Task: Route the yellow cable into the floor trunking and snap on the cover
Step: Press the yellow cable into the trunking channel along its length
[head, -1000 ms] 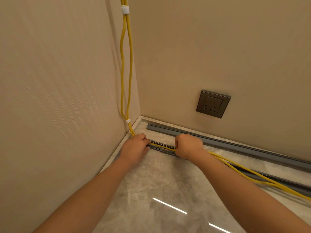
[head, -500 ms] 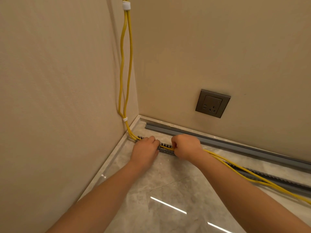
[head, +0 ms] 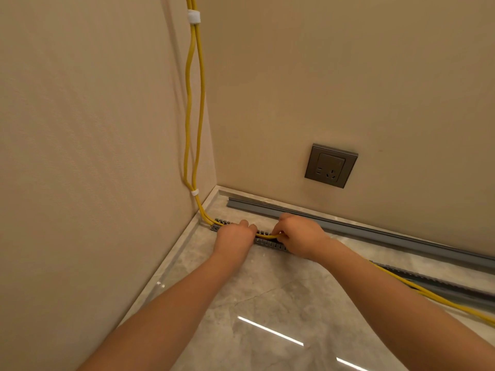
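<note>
Two strands of yellow cable (head: 197, 203) run down the left wall near the room corner, bound by a white tie (head: 193, 16) high up and a second white tie (head: 194, 193) just above the floor (head: 267, 303). At the far left corner of the floor they bend and enter the open end of the slotted grey trunking (head: 270, 245), which lies on the tiles a little out from the far edge and runs off towards the right edge.

My left hand (head: 235, 236) sits palm down on the trunking close to that corner. Its fingers are bent over the channel where the cable passes beneath them. The tips are hidden, so I cannot tell whether they close round the cable or only press it down.

My right hand (head: 302, 236) is just beside it, further along the trunking. Its thumb and curled fingers pinch the cable, which shows as a short yellow arc in the gap between my two hands, lying in the channel between the slotted walls. Past my right wrist both strands run outside the trunking, along its near side, loose on the floor to the right edge.

The grey cover (head: 388, 239) lies apart from the trunking, along the far edge of the floor against the foot of the back wall. A dark wall socket (head: 330, 165) sits on that wall above it.
</note>
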